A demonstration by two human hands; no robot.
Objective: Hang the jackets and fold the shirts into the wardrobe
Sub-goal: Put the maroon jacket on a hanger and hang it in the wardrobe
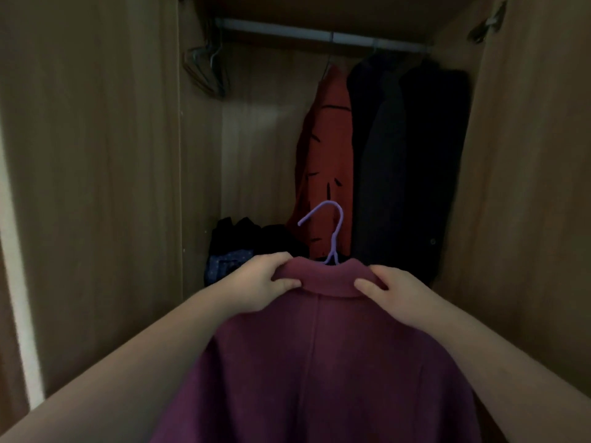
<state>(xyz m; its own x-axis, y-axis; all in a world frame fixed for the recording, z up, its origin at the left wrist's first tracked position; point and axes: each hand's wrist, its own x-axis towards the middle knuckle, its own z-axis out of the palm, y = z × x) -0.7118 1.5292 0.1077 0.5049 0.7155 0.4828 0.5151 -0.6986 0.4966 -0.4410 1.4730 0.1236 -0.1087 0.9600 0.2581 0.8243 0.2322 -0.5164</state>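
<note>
Inside the open wardrobe [96, 187], the rail [319, 35] runs crosswise well above the purple hanger hook [329, 219], while left hand [256, 282] and right hand [396, 292] each pinch the maroon jacket [319, 362] collar.

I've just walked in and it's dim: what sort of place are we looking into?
Most likely a bedroom wardrobe: a metal hanging rail runs across the top, a red patterned jacket hangs from it, and wooden side panels enclose it.

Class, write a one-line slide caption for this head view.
Both hands, left and right, grip a purple jacket on its hanger, below the wardrobe rail.
</note>
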